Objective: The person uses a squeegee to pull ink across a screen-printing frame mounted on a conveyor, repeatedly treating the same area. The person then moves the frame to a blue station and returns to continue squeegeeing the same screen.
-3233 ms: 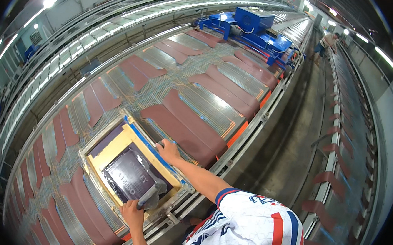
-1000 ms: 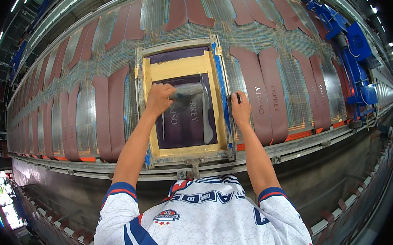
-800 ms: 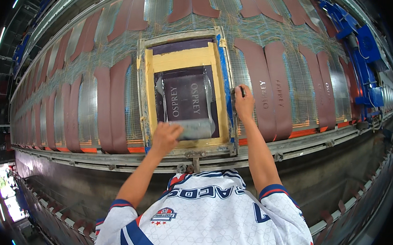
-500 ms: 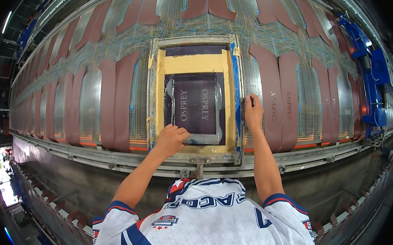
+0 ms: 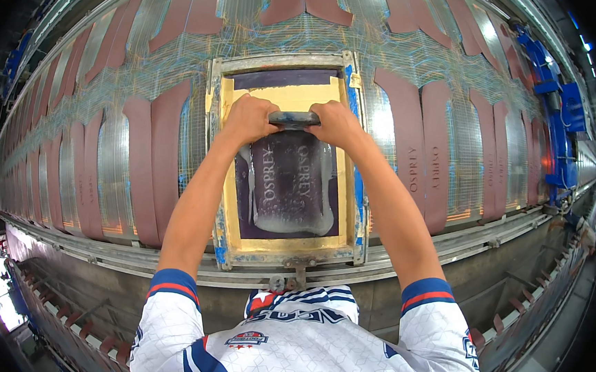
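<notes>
A printing screen [image 5: 286, 260] in a metal frame lies over the long table, its edges lined with yellow and blue tape. Within its dark mesh window [image 5: 286, 178] two rows of pale lettering show, and glossy translucent ink [image 5: 292, 223] rings them. Across the far part of the window sits a dark squeegee [image 5: 293, 119]. My left hand [image 5: 249, 119] is closed around its left end. At the right end, my right hand [image 5: 337, 124] grips it too, thumb toward the middle. The squeegee's lower edge is hard to make out.
Maroon cut panels [image 5: 395, 144] lie in pairs on the table on both sides and behind the screen; some bear lettering. A metal rail [image 5: 431, 254] runs along the near edge. Blue machinery [image 5: 563, 128] stands at the right end.
My right hand has left the frame's right side and my left hand the window's near left corner. Both are now farther away, on the squeegee. The view has shifted slightly.
</notes>
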Action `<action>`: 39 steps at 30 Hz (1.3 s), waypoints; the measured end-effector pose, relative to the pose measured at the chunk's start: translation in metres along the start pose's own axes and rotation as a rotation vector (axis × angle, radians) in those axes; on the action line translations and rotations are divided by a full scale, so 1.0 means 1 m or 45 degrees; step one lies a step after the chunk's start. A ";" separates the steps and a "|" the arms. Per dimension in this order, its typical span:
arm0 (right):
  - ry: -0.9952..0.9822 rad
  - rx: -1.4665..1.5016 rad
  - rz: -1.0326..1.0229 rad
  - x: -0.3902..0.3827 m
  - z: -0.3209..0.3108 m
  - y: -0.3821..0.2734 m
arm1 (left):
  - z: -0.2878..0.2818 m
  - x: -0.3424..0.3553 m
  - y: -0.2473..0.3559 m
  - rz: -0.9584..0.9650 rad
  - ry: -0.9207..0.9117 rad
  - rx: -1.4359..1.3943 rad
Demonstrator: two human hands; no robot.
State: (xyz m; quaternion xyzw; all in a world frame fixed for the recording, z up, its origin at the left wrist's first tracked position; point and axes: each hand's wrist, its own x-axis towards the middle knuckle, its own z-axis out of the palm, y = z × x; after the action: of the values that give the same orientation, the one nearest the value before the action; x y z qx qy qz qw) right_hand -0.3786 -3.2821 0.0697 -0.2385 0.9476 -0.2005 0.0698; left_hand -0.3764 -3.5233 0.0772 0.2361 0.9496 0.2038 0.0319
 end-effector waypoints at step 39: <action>0.641 0.468 0.849 -0.156 0.056 0.062 | 0.048 -0.198 0.117 0.017 -0.114 0.226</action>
State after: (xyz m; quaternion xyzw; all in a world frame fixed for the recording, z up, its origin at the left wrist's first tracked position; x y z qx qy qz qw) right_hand -0.2553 -3.1760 -0.0011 0.1523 0.9088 -0.3836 -0.0609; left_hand -0.1424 -3.5029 0.0732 0.2532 0.9599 0.1082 0.0517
